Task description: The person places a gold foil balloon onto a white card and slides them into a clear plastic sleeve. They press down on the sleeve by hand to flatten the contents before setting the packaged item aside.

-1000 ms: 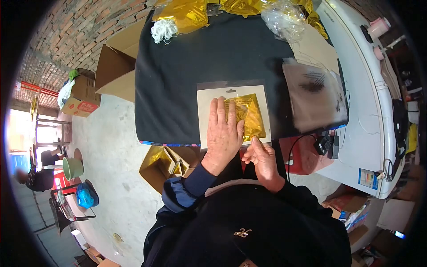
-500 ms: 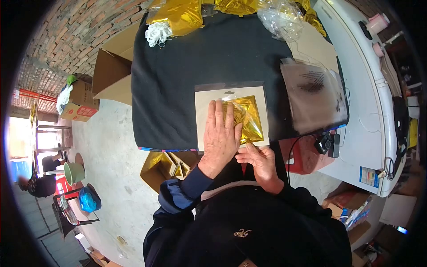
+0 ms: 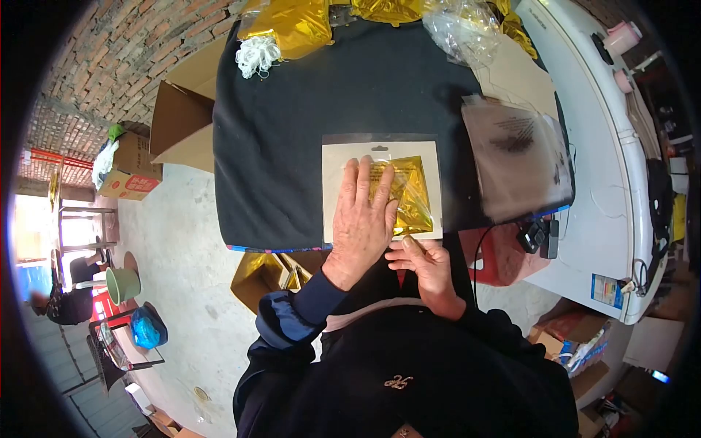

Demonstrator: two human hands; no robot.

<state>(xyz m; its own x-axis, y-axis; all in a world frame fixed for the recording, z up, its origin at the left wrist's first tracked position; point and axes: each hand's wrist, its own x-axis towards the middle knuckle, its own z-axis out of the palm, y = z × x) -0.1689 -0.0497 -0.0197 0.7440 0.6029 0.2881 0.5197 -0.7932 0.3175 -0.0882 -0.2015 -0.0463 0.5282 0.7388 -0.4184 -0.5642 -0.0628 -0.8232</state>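
A clear plastic bag [image 3: 380, 138] lies near the front edge of the black-covered table, with a white hang card [image 3: 337, 157] and a piece of folded gold foil [image 3: 415, 197] inside it. My left hand [image 3: 361, 215] rests flat on the bag, fingers stretched out over the card and the foil's left side. At the lower right edge of the bag, my right hand [image 3: 427, 264] has its thumb on top and fingers bent beneath, pinching the edge.
Stacked clear plastic bags [image 3: 507, 160] lie on the right. Gold foil [image 3: 299, 29], white string [image 3: 257, 57] and crumpled clear plastic [image 3: 461, 33] sit at the back. Below the table edge stands a cardboard box [image 3: 252, 285] with gold-foil packets. A white appliance [image 3: 595, 146] flanks the right side.
The bag's clear top edge lies flatter and the foil's shape has shifted slightly. My left hand keeps pressing on it, its fingers a little more spread. My right hand stays at the lower edge.
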